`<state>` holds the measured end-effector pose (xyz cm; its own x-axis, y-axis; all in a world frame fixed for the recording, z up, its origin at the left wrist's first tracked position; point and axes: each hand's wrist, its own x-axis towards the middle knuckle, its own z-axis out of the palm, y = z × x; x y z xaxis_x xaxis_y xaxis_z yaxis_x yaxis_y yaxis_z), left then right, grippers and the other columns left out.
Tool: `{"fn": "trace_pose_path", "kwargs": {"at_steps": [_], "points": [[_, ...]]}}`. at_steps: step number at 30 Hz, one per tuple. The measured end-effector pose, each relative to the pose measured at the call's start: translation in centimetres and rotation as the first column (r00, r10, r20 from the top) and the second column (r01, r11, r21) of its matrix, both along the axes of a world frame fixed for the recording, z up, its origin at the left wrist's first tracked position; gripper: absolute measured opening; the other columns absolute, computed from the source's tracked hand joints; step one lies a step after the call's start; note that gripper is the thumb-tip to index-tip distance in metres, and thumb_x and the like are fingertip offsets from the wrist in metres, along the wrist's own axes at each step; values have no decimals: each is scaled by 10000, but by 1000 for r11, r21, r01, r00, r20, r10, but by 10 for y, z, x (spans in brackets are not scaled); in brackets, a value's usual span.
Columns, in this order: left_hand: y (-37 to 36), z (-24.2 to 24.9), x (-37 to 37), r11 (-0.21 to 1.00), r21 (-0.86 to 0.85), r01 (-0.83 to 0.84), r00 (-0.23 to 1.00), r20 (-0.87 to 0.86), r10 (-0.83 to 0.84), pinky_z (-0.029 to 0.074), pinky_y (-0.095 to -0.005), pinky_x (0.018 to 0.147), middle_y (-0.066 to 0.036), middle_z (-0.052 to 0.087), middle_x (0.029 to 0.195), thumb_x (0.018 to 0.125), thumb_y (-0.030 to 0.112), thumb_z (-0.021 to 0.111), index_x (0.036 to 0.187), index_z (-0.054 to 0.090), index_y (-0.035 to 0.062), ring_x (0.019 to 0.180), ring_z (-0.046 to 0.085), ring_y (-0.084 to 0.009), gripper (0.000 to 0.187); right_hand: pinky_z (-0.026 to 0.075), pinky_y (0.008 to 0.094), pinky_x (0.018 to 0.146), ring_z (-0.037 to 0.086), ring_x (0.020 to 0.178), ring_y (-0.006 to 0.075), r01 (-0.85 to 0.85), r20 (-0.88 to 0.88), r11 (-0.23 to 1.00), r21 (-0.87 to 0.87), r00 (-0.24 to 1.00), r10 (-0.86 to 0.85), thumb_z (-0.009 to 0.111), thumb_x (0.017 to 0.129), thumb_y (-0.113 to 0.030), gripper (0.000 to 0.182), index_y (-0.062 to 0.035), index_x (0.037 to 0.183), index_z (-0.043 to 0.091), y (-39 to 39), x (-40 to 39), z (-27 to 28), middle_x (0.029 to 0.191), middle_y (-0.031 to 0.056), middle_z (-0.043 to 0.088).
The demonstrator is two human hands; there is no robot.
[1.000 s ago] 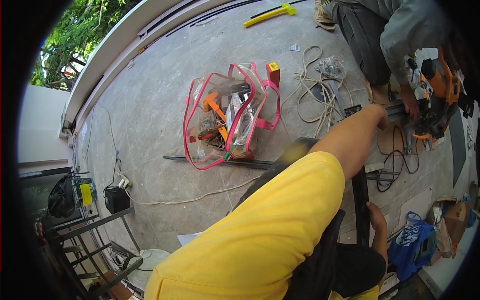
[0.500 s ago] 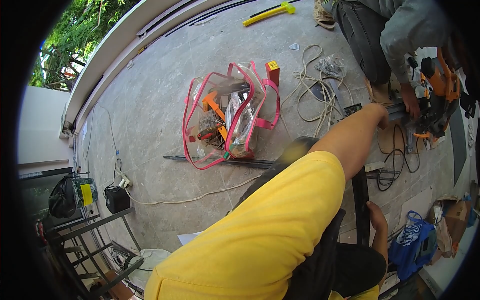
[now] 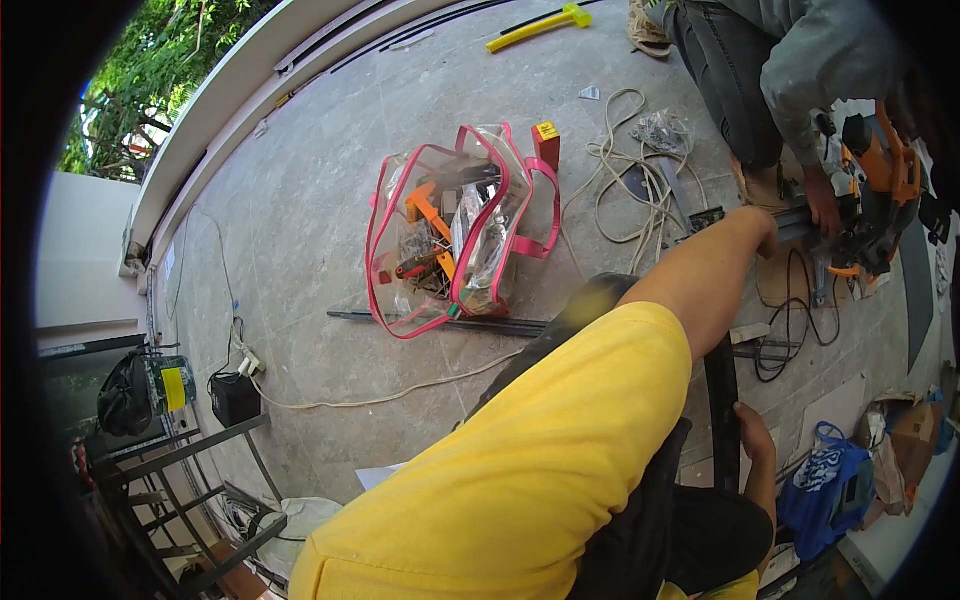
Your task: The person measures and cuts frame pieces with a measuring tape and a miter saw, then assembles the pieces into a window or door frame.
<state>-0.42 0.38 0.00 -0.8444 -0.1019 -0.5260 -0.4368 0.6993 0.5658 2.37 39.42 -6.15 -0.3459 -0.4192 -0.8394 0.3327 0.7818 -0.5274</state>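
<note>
My left arm in a yellow sleeve reaches across to the right. My left hand (image 3: 762,230) curls down at the near end of a grey metal profile (image 3: 793,222); its fingertips are mostly hidden. The profile's far end lies at an orange and black power saw (image 3: 878,175). A co-worker's hand (image 3: 822,203) presses on the profile beside the saw. Lower down, my right hand (image 3: 756,435) grips the side of a long dark bar (image 3: 722,420), with some fingers hidden behind it. The bar's upper end disappears under my left forearm.
A clear bag with pink trim (image 3: 450,235) holds tools on the floor. Near it are a coiled pale cable (image 3: 640,185), a yellow hammer (image 3: 540,30) and a black cord (image 3: 790,345). A blue bag (image 3: 825,490) lies right, a metal frame (image 3: 190,470) left. The co-worker kneels at upper right.
</note>
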Motion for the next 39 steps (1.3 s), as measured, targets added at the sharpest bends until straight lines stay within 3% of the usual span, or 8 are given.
{"fn": "trace_pose_path", "kwargs": {"at_steps": [39], "points": [[0, 3, 1, 999, 16, 30, 999, 15, -30, 490, -371, 849, -112, 633, 1118, 723, 237, 575, 1089, 661, 119, 1011, 620, -247, 395, 372, 299, 885, 531, 943, 175, -7, 11, 1000, -20, 1000, 8, 476, 895, -341, 408, 7, 1080, 580, 4, -4, -4, 1012, 63, 609]]}}
